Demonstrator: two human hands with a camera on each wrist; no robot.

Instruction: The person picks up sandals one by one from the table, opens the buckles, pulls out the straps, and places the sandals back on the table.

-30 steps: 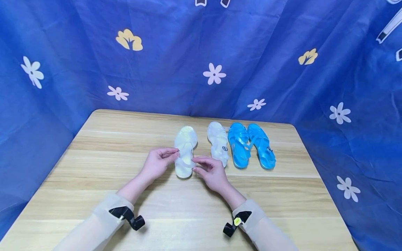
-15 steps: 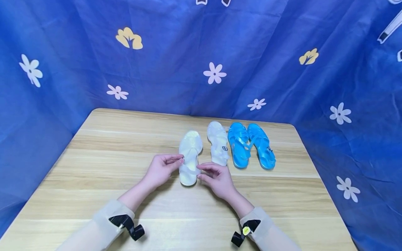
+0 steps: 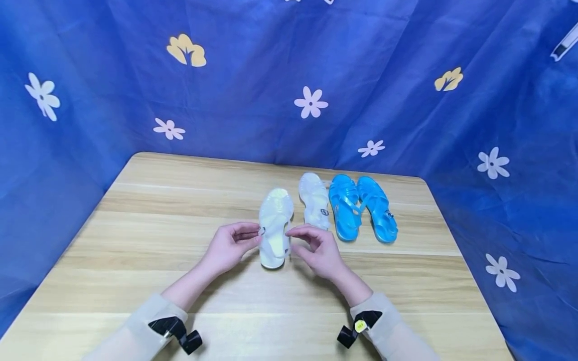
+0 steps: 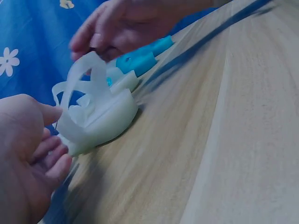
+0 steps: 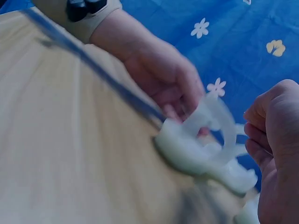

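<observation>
A translucent white sandal lies on the wooden table, toe pointing away, its heel strap arching up in the left wrist view. My left hand pinches the sandal's side by a small dark buckle. On the other side, my right hand has its index fingertip right at the sandal's edge, with its thumb spread apart from it. A second white sandal lies just beyond the right hand, its heel end partly hidden by the fingers.
Two blue sandals, one beside the white one and the other further right, lie on the wooden table. A blue curtain with flowers stands behind and around the table.
The white sandal between the hands has shifted slightly right and toward the body. The right thumb and index finger have parted, and their hold on the heel strap is released. Other sandals stay put.
</observation>
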